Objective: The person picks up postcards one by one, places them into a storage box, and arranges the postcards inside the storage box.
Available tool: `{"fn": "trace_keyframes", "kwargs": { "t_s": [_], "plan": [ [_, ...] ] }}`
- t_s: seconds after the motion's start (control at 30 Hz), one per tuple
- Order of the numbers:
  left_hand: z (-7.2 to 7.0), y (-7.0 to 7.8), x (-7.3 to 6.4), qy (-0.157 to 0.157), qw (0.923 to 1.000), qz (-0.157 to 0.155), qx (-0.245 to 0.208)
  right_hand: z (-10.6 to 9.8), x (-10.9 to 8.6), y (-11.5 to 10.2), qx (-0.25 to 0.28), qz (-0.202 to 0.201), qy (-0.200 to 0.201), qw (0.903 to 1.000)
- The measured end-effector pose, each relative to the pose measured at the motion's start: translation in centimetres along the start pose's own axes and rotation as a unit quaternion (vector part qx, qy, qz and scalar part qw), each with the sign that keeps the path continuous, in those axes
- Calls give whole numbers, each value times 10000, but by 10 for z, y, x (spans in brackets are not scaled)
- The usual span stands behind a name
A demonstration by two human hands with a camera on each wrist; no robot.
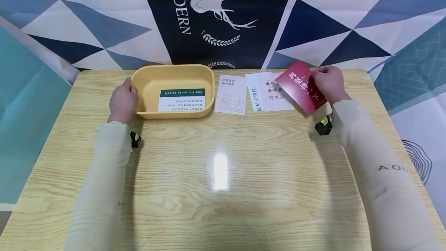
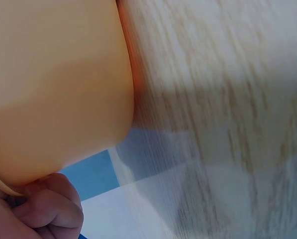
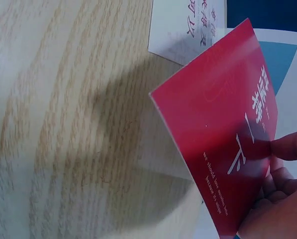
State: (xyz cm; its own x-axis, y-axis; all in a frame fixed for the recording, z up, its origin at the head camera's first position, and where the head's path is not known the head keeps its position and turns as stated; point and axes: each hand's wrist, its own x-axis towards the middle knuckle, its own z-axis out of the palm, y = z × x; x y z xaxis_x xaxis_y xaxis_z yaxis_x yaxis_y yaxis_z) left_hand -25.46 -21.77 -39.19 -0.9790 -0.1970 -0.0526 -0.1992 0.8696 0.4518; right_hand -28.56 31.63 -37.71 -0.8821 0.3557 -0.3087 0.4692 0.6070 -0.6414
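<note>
A red card [image 1: 300, 87] with white Chinese characters is pinched by its right edge between the thumb and fingers of my right hand [image 1: 330, 82]. In the right wrist view the red card [image 3: 213, 129] is tilted, held above the wooden table. My left hand [image 1: 123, 102] grips the left rim of a yellow plastic basket [image 1: 174, 116]; the left wrist view shows the fingers [image 2: 53, 204] curled at the basket's rim. Inside the basket lies a white card with a green band [image 1: 182, 100]. White cards with red text [image 1: 277, 98] lie left of the red card, partly overlapping.
A pale card with pink print [image 1: 230, 95] lies between the basket and the overlapping cards. Behind the wooden table [image 1: 223, 204] rises a patterned cloth with a deer head [image 1: 216, 5]. Light glares off the table's middle.
</note>
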Motion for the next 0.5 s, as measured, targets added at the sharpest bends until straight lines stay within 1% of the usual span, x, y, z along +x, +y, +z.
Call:
{"fn": "trace_keyframes", "kwargs": {
  "t_s": [0.27, 0.5],
  "plan": [
    [0, 0, 1, -78, 10000, -54, 1, -4, -5, -8, -143, -493, -105, 9986],
    [0, -1, 1, -113, 9999, -68, -37, -5, -10, -16, -293, -772, -319, 9961]
  ]
}}
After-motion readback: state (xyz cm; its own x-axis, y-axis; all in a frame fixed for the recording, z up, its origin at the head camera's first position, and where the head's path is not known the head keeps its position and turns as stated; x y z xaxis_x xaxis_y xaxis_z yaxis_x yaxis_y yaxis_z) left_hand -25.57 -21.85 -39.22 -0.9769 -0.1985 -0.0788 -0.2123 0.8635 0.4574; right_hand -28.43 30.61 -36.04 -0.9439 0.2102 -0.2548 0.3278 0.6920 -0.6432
